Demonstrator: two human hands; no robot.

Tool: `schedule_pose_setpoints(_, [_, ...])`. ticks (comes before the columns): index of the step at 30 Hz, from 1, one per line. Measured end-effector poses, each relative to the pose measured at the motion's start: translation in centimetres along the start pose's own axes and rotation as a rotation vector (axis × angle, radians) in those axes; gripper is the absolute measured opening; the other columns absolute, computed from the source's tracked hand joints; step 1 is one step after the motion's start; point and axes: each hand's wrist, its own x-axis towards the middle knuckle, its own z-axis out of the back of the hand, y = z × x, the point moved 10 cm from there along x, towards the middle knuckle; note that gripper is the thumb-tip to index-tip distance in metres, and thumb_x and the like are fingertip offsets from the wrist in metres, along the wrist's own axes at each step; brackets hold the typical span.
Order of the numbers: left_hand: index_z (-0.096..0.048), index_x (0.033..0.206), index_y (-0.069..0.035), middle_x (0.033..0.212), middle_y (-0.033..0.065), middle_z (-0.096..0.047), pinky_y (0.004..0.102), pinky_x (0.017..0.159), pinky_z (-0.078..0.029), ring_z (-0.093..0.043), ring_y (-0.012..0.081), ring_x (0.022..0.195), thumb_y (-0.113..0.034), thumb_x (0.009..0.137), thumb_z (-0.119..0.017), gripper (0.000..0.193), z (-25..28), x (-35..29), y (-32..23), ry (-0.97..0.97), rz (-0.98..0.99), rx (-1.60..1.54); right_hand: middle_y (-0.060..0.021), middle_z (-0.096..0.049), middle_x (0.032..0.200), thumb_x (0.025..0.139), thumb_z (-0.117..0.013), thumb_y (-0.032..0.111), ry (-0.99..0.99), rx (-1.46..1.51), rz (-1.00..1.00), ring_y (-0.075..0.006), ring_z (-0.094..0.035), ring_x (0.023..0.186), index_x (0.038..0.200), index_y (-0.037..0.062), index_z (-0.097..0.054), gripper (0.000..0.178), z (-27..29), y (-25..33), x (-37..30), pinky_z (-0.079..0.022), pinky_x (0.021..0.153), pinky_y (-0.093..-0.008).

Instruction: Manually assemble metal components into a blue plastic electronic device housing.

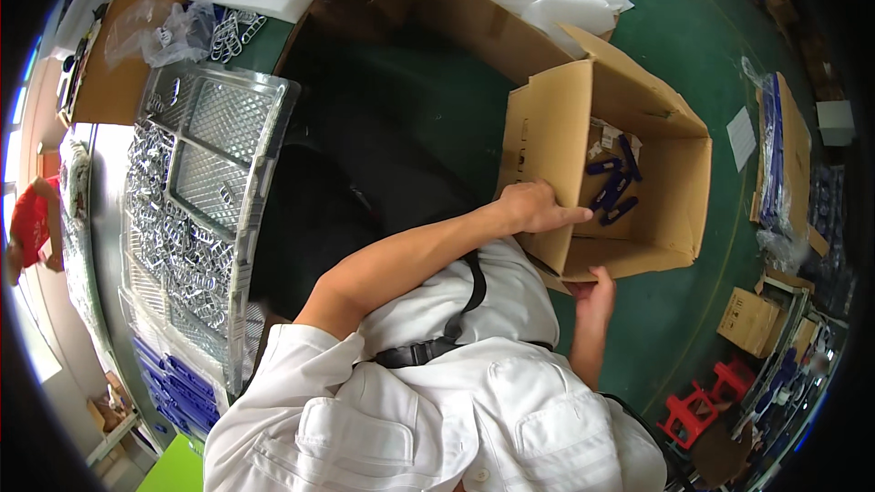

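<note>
Two bare hands are on one open cardboard box (pixel 672 187) in the head view, just right of the person's lap. Left hand (pixel 533 208) reaches across to the box's left side, fingers bent round the edge & gripping it, one digit poking past, prob. to keep the box from swinging. Right hand (pixel 594 293) is at the near lower edge, fingers partly hidden, so can't tell how closed they are; looks like support. Blue pieces (pixel 612 189) lie loose inside, where walls stop them straying. Left side: clear tray (pixel 230 114) w/ metal loops (pixel 173 228), compartments prob. useful b/c small parts scatter. Red stool (pixel 693 412) sits near right, well apart.
</note>
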Motion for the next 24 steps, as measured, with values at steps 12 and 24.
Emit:
schedule_pose_setpoints(12, [-0.053,0.147,-0.009,0.131,0.0239,-0.064,0.0448,0.071,-0.061,-0.072,0.0327,0.094,-0.058,0.089,-0.068,0.077,1.4,3.9,4.2,-0.046,0.146,-0.609,-0.0133,-0.065,0.116,0.087,-0.073,0.017,-0.181,-0.195,0.324,-0.025,-0.067,0.099,0.127,0.0002,-0.052,0.048,1.0,4.5,-0.7,-0.059,0.075,-0.041])
schedule_pose_setpoints(24, [-0.056,0.133,-0.006,0.117,0.0097,-0.069,0.0414,0.084,-0.06,-0.068,0.0243,0.106,-0.015,0.089,-0.067,0.046,-1.0,8.1,5.9,-0.224,0.053,-0.914,-0.0077,-0.068,0.12,0.097,-0.072,0.032,0.0,-0.367,0.238,-0.0199,-0.066,0.109,0.137,0.0022,-0.056,0.052,-4.6,0.2,3.8,-0.054,0.087,-0.0387])
